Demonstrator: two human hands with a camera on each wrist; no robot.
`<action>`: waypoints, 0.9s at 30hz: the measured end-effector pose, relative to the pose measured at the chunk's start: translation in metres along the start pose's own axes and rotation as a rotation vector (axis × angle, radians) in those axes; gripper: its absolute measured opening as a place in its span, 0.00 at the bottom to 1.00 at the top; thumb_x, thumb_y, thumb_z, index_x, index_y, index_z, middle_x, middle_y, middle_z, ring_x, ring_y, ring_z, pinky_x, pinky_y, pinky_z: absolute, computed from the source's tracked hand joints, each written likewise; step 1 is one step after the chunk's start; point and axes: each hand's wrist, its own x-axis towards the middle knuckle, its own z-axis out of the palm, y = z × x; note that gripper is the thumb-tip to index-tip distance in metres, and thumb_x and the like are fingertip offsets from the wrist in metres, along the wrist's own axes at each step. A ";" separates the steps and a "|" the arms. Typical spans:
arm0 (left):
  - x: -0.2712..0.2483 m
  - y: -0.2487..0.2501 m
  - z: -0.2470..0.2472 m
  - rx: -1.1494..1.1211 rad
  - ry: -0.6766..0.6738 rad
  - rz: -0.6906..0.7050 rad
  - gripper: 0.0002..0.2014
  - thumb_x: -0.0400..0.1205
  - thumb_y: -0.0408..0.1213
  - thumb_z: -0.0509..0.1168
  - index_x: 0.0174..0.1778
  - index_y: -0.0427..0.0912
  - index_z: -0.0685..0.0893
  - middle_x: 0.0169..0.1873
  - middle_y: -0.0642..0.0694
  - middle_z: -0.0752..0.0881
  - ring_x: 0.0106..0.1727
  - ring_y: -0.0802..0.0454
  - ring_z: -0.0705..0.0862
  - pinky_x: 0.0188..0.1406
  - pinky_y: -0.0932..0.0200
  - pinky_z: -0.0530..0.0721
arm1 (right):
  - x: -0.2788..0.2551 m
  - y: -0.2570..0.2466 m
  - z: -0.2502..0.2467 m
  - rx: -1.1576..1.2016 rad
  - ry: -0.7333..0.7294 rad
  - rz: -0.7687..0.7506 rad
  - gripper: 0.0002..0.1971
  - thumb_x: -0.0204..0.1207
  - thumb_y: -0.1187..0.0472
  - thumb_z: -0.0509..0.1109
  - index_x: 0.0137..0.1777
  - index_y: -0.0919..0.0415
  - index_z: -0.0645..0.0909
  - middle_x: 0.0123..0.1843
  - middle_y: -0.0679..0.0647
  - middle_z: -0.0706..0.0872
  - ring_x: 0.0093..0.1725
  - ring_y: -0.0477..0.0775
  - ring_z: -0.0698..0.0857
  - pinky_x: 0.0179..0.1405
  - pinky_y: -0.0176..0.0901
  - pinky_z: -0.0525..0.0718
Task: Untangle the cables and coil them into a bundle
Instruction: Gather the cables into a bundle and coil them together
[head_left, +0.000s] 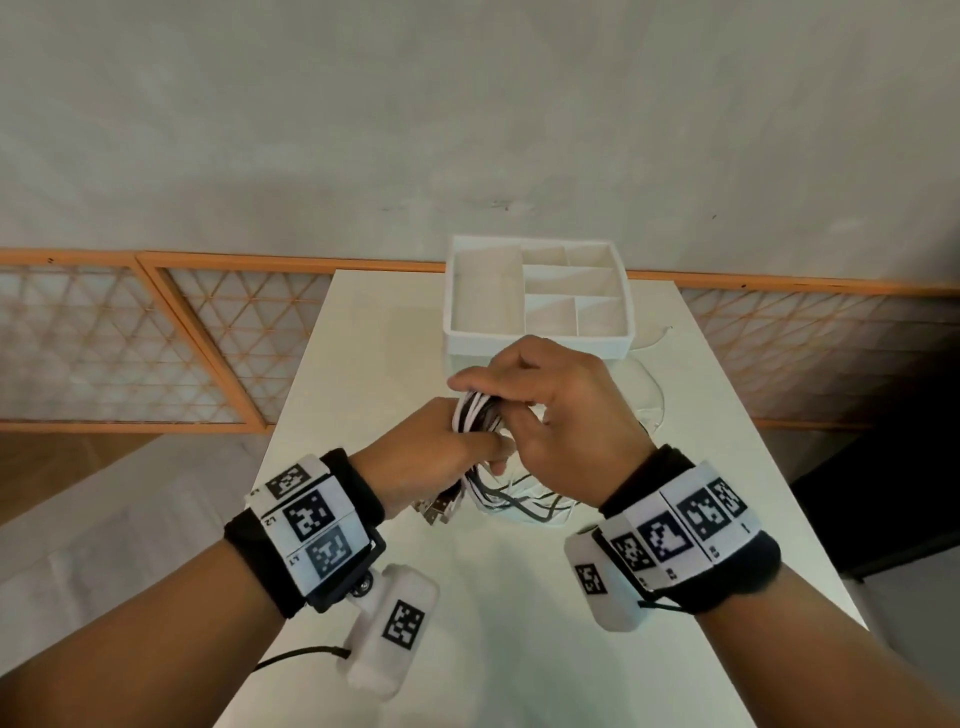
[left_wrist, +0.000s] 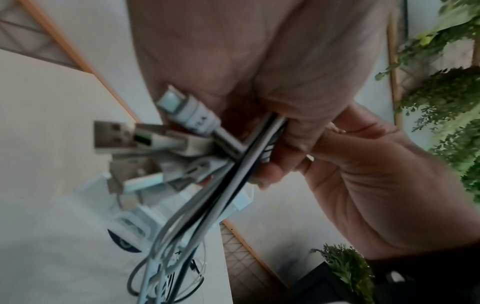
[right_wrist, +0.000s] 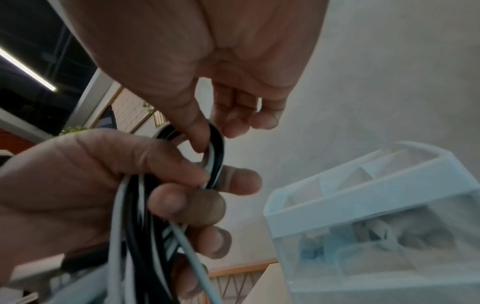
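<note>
A bundle of white and black cables (head_left: 475, 415) is held above the white table (head_left: 363, 338) by both hands. My left hand (head_left: 491, 449) grips the gathered strands, its fingers curled round them (right_wrist: 182, 197). Several USB plugs (left_wrist: 116, 133) stick out below that hand (left_wrist: 283, 148), also seen in the head view as plugs (head_left: 441, 508). My right hand (head_left: 493, 410) pinches a loop of the cables (right_wrist: 217, 156) between thumb and forefinger (right_wrist: 217, 139), its other fingers loosely bent. Loose loops (head_left: 524, 506) hang down to the table.
A white divided organizer tray (head_left: 540, 340) stands just behind the hands on a clear container (right_wrist: 389, 246). Clear plastic (head_left: 652, 400) lies at its right. An orange-framed lattice panel (head_left: 156, 338) runs along the wall. Green plants (left_wrist: 446, 98) stand off to the side.
</note>
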 end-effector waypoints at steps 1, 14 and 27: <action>0.000 0.000 0.000 0.004 -0.003 0.016 0.08 0.72 0.39 0.67 0.37 0.37 0.84 0.31 0.43 0.85 0.36 0.48 0.81 0.39 0.51 0.76 | 0.001 0.000 0.001 -0.006 0.014 -0.009 0.24 0.70 0.75 0.65 0.57 0.52 0.92 0.46 0.53 0.86 0.47 0.49 0.85 0.49 0.38 0.85; -0.003 -0.004 0.009 -0.050 0.101 0.064 0.17 0.86 0.39 0.63 0.35 0.34 0.87 0.31 0.37 0.90 0.42 0.30 0.89 0.50 0.38 0.87 | 0.002 -0.006 0.005 0.188 0.080 0.174 0.23 0.72 0.73 0.67 0.63 0.53 0.89 0.50 0.50 0.86 0.44 0.45 0.85 0.47 0.27 0.80; -0.002 -0.002 -0.007 -0.443 0.183 0.173 0.14 0.76 0.45 0.70 0.41 0.36 0.86 0.33 0.38 0.88 0.47 0.37 0.92 0.46 0.52 0.89 | -0.045 -0.007 0.026 0.002 -0.422 0.546 0.21 0.81 0.48 0.67 0.29 0.59 0.76 0.26 0.54 0.81 0.29 0.53 0.78 0.32 0.48 0.76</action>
